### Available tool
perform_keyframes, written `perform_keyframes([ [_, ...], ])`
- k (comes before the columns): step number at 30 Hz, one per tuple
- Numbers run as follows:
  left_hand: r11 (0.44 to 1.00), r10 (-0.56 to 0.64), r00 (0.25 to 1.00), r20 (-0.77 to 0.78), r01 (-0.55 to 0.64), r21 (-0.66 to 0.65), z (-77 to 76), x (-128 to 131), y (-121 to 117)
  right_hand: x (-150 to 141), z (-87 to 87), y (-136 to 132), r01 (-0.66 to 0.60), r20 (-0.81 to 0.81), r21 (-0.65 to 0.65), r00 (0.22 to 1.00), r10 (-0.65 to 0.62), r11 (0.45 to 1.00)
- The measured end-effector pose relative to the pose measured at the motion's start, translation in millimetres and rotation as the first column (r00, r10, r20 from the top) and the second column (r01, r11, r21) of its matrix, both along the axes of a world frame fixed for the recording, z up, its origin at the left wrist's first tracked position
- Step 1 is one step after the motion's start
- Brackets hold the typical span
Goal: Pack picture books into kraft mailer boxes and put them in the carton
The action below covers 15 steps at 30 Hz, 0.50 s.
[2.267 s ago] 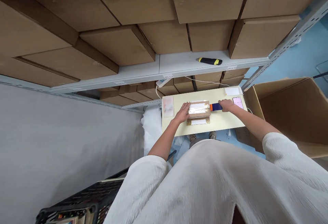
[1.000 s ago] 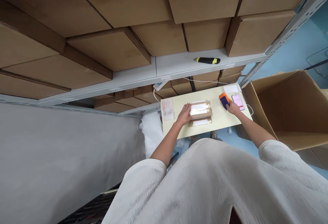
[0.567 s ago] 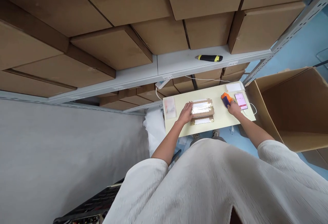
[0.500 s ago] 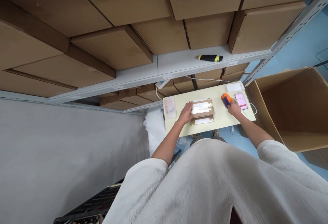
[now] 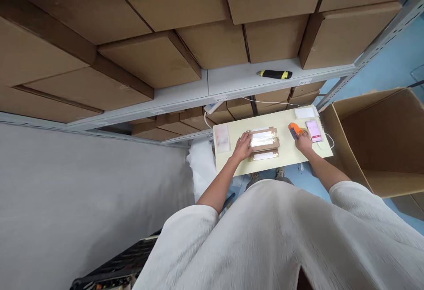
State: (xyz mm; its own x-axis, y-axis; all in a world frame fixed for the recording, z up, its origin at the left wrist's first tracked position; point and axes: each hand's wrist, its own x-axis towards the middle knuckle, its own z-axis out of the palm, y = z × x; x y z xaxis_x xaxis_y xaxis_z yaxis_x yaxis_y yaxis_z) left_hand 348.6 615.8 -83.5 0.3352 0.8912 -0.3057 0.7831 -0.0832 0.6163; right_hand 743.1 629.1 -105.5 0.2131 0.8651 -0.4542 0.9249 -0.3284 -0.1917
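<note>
A small brown cardboard box (image 5: 265,139) sealed with shiny tape lies on a pale yellow table (image 5: 285,157). My left hand (image 5: 243,146) rests flat against the box's left end, fingers spread. A flat packet with a white label (image 5: 264,155) lies just in front of the box. My right hand (image 5: 303,140) is closed on an orange and blue tape dispenser (image 5: 293,130) at the table's right side, beside a phone with a pink screen (image 5: 314,130).
A clear packet (image 5: 222,137) lies at the table's left end and a white card (image 5: 305,112) at its far right. A black and yellow utility knife (image 5: 274,74) sits on the grey shelf among brown cartons. A large open carton (image 5: 380,139) stands right; a black crate (image 5: 112,268) lower left.
My right hand has carried the tape dispenser from the box's right end over to the right side of the table beside the phone. My left hand has stayed on the box.
</note>
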Motion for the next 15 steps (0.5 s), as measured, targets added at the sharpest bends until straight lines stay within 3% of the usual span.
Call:
perform_keyframes([
  [4, 0.998, 0.047, 0.999, 0.013, -0.048, 0.048, 2.7, 6, -5, -21, 16.1, -4, -0.04, 0.008, 0.159, 0.999, 0.04, 0.986],
  [7, 0.979, 0.184, 0.982, 0.035, -0.187, 0.083, 0.7, 20, -1, -60, 28.5, 0, -0.045, -0.105, 0.254, 0.992, 0.074, 0.966],
  [12, 0.891, 0.452, 0.891, 0.047, -0.454, 0.028, -12.5, 48, 13, -132, 34.2, 13, -0.047, -0.192, 0.193, 0.978, 0.085, 0.98],
  [15, 0.864, 0.503, 0.863, 0.039, -0.502, -0.02, -21.9, 51, 16, -143, 30.5, 17, -0.053, -0.151, 0.132, 0.986, 0.073, 0.99],
])
